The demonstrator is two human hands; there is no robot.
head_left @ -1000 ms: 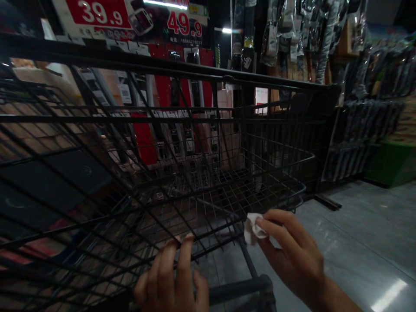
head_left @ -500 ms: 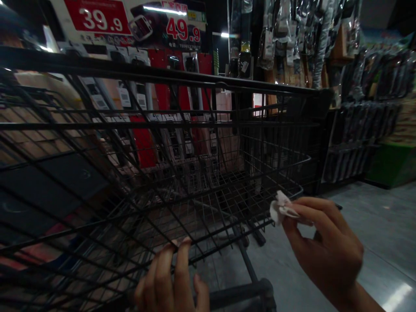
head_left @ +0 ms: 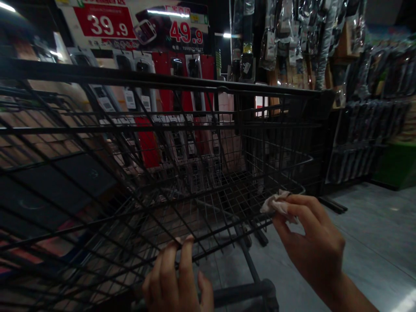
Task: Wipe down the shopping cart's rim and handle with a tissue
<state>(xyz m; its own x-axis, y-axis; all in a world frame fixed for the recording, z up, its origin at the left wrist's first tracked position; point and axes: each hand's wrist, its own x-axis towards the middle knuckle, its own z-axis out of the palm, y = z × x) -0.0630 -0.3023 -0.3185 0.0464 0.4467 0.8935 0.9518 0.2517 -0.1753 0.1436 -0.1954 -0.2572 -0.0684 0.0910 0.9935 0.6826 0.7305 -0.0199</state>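
A dark wire shopping cart (head_left: 214, 89) spans the view, its basket of crossed rods seen from the side. My left hand (head_left: 177, 277) is at the lower middle, its fingertips hooked over a lower rod of the basket and its thumb apart. To the right, my right hand (head_left: 312, 238) pinches a crumpled whitish tissue (head_left: 276, 204) between thumb and fingers. The tissue is at the lower right corner of the basket; whether it touches the rods I cannot tell.
Behind the cart hang several packaged goods (head_left: 195, 82) under price signs (head_left: 107, 26). More wrapped goods (head_left: 360, 125) hang at the right, near a green box (head_left: 394, 164). Grey floor (head_left: 370, 229) shows at the right. A thick dark tube (head_left: 242, 292) crosses low down.
My right hand has moved left with the tissue, closer to the basket's wires. My left hand stays on the same rod. The view has shifted slightly.
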